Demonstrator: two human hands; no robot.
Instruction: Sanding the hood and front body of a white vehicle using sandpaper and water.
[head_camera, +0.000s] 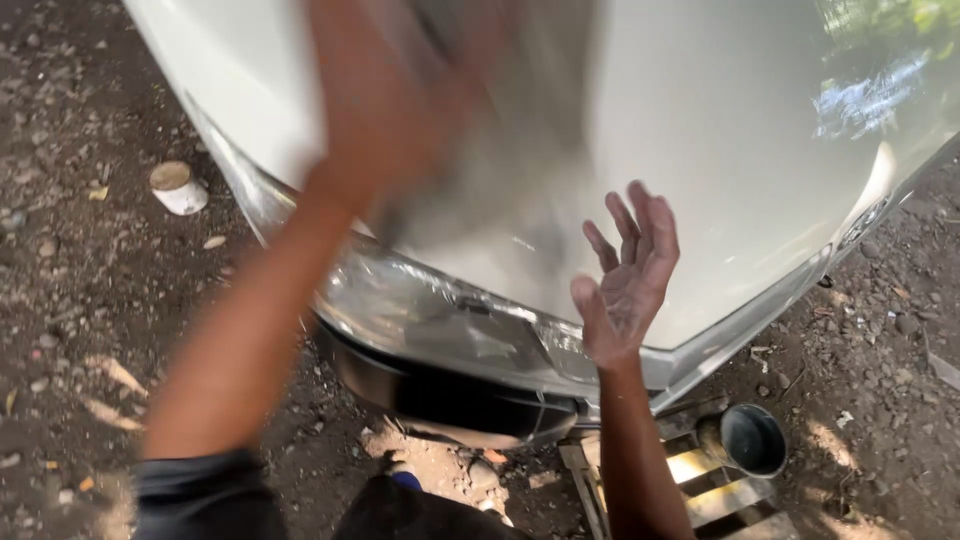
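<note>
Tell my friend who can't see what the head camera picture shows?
A person's blurred left hand moves over a white car hood, while the right hand hovers open near the headlight. Dirt ground lies below.

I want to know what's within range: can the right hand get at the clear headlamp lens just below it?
Probably yes: the open right hand hovers over the white panel beside the headlamp lens, with nothing between them.

white can on dirt, left | dark bucket lower right | wood slats
</note>
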